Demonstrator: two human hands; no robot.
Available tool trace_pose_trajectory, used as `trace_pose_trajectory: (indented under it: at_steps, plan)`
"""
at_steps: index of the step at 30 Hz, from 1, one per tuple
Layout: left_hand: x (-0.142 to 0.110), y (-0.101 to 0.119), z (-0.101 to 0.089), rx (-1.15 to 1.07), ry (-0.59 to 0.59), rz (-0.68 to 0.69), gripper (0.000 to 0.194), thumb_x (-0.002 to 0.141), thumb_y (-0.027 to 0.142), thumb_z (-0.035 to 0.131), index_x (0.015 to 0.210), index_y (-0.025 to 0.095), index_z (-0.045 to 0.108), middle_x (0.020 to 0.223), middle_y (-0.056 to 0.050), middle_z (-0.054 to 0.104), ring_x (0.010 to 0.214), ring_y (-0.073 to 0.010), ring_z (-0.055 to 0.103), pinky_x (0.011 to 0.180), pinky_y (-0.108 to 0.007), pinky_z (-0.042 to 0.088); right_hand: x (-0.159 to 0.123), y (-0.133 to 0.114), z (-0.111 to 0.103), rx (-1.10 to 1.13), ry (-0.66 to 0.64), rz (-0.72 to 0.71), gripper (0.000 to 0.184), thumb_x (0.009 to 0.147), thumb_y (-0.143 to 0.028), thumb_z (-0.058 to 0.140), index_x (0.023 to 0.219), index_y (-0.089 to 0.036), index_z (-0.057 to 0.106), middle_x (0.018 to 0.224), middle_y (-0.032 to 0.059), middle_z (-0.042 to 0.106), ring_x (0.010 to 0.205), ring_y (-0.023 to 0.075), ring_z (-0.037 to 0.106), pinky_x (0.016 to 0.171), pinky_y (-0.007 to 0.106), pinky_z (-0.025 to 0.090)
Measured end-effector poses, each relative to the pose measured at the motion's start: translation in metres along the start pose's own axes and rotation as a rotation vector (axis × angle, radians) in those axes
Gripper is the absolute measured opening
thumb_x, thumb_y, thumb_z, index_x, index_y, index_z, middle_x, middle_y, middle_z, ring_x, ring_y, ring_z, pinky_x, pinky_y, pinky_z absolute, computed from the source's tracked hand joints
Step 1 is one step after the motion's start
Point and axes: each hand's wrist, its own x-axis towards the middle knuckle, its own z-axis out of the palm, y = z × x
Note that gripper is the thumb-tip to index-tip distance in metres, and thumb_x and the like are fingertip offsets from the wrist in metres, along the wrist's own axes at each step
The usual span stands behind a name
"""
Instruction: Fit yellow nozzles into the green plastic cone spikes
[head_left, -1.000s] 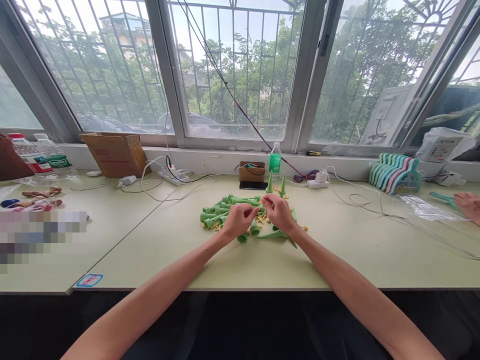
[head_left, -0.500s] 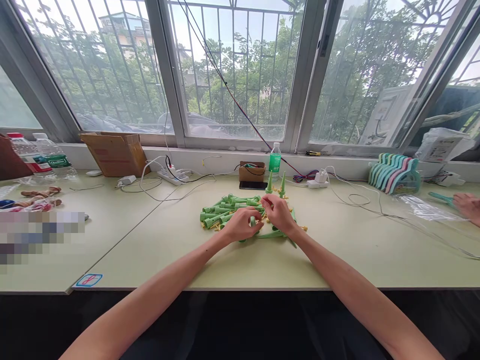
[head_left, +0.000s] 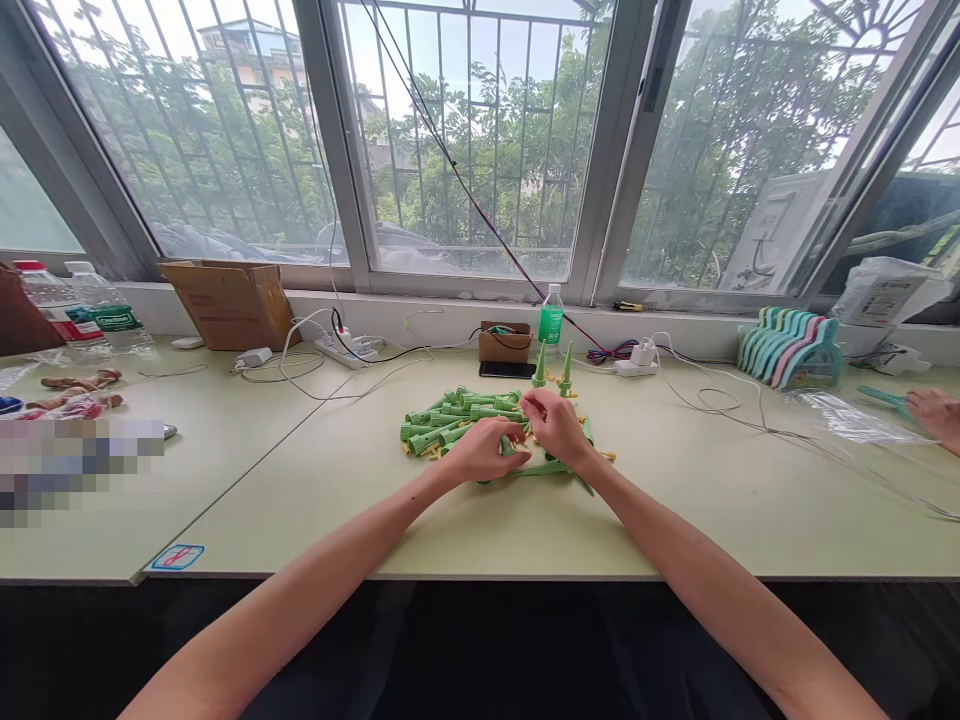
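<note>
My left hand [head_left: 486, 452] is low over the front of a pile of green plastic tubes [head_left: 427, 438]. Its thumb and fingers curve round a green plastic spike [head_left: 508, 446], mostly covered by the hand. Close by on the right, my right hand [head_left: 553, 424] is closed in a pinch; whatever it holds is too small or hidden to name. Small yellow plastic pieces [head_left: 435, 454] lie among the tubes. Behind my right hand, two pointed green spikes [head_left: 565, 370] stand upright with yellow parts at their bases. Another long green spike [head_left: 541, 469] lies under my hands.
A small cardboard box [head_left: 505, 343], a phone [head_left: 507, 370] and a green-labelled bottle [head_left: 550, 318] stand or lie behind the pile. Power strips [head_left: 347, 348] and cables run along the wall. Colourful hangers [head_left: 791, 348] and another person's hand [head_left: 936, 412] are at the right.
My left hand has opened from its pinch, moved slightly right and down, and come round a green spike. The right hand stays almost in place, still pinched.
</note>
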Motion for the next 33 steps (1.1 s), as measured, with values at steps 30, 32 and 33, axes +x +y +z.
trace_pose_trajectory:
  at_steps: [30, 32, 33]
  plan:
    - [0.0047, -0.0032, 0.0021, -0.096, 0.263, -0.147, 0.040, 0.075, 0.038, 0.065, 0.109, 0.019, 0.055, 0.099, -0.003, 0.065, 0.054, -0.0087, 0.052, 0.064, -0.028, 0.046, 0.0006, 0.0022, -0.0006, 0.002, 0.029, 0.014, 0.024, 0.093, -0.029, 0.041, 0.082, -0.018, 0.059, 0.075, 0.0035, 0.059, 0.068, 0.0160, 0.051, 0.065, 0.026, 0.038]
    - [0.0050, -0.0046, 0.0028, -0.093, 0.290, -0.151, 0.038, 0.075, 0.037, 0.065, 0.106, 0.019, 0.054, 0.100, -0.003, 0.064, 0.054, -0.0089, 0.051, 0.063, -0.027, 0.046, 0.0006, 0.0017, -0.0006, 0.002, 0.029, 0.017, 0.024, 0.093, -0.028, 0.040, 0.081, -0.018, 0.059, 0.075, 0.0035, 0.059, 0.068, 0.0158, 0.051, 0.064, 0.026, 0.037]
    - [0.0050, -0.0051, 0.0031, -0.091, 0.304, -0.150, 0.036, 0.075, 0.037, 0.065, 0.105, 0.019, 0.054, 0.100, -0.003, 0.064, 0.054, -0.0090, 0.051, 0.062, -0.027, 0.046, 0.0005, 0.0015, -0.0007, 0.001, 0.029, 0.020, 0.024, 0.093, -0.028, 0.040, 0.081, -0.017, 0.059, 0.074, 0.0034, 0.059, 0.068, 0.0157, 0.050, 0.064, 0.026, 0.037]
